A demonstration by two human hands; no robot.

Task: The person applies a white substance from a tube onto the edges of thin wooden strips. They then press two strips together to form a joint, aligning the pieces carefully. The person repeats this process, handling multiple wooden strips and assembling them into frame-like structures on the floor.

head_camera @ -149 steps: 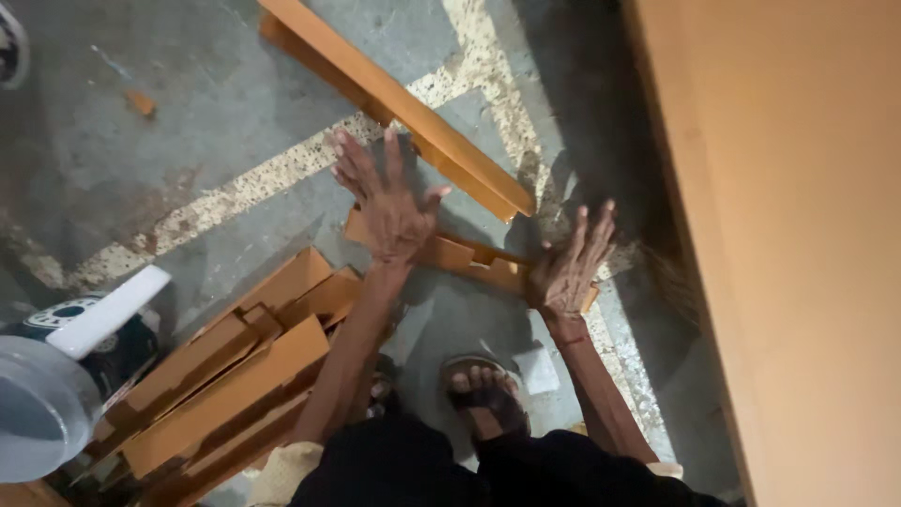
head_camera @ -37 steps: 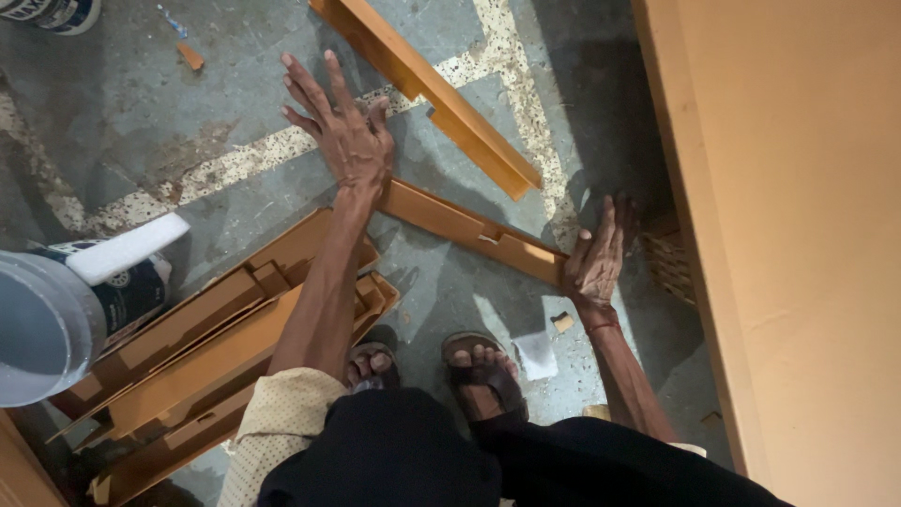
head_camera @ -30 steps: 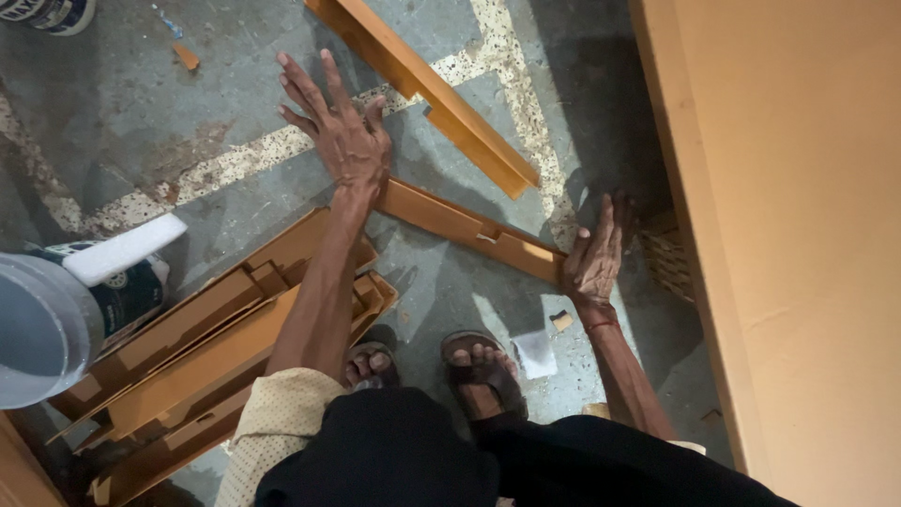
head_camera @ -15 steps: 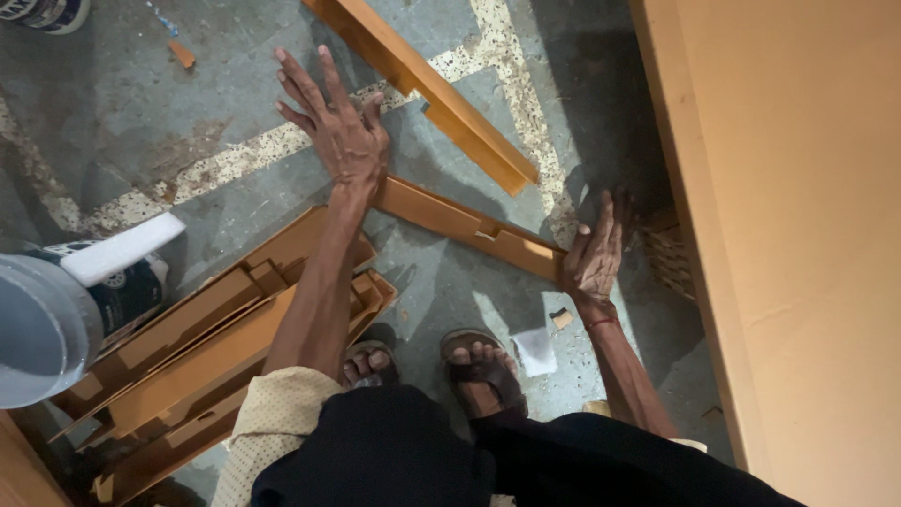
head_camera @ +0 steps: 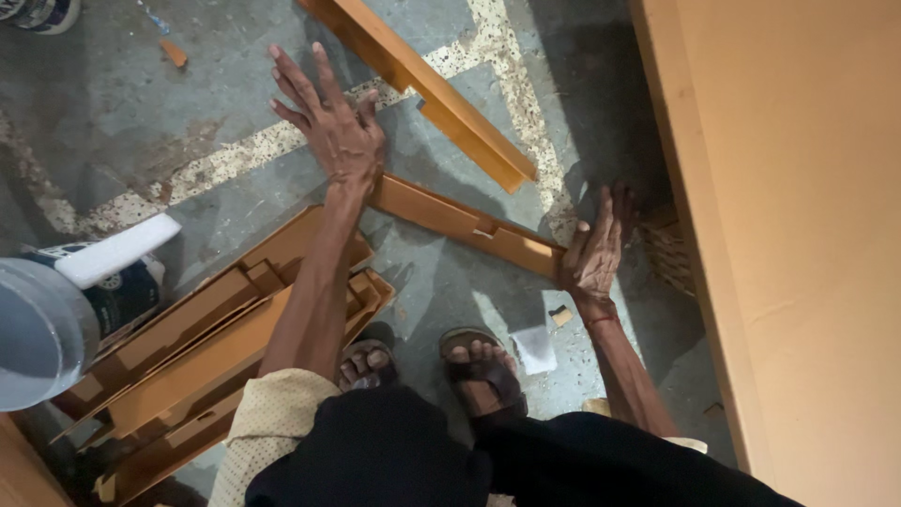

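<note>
Left hand: my left hand [head_camera: 336, 131] lay flat with its fingers spread wide, palm down over the grey floor [head_camera: 141, 122]; its wrist sat at the left end of the notched strip [head_camera: 469, 225], and it gripped nothing.
Right hand: my right hand [head_camera: 595, 252] was open too, fingers straight and loosely together, pressed at the right end of the same strip, near the foot of the tall panel [head_camera: 798, 235].
Strip: the notched strip lay flat on the floor between my hands, running down to the right, with a small cut-out showing on its upper face.
Long beam: a thicker beam [head_camera: 422, 84] lay just beyond the strip, slanting the same way, apart from both hands.
Stack: a stack of boards [head_camera: 197, 347] lay under my left forearm, at my left side.
Feet: my sandalled feet [head_camera: 479, 371] stood just below the strip, with a scrap of paper [head_camera: 535, 349] and a small wood chip [head_camera: 560, 316] beside the right one.
Bucket: a pale bucket [head_camera: 38, 329] stood at the far left, with a white block [head_camera: 117, 251] resting just above it.
Floor marks: a rough pale stripe [head_camera: 225, 164] crossed the floor under my left hand.
</note>
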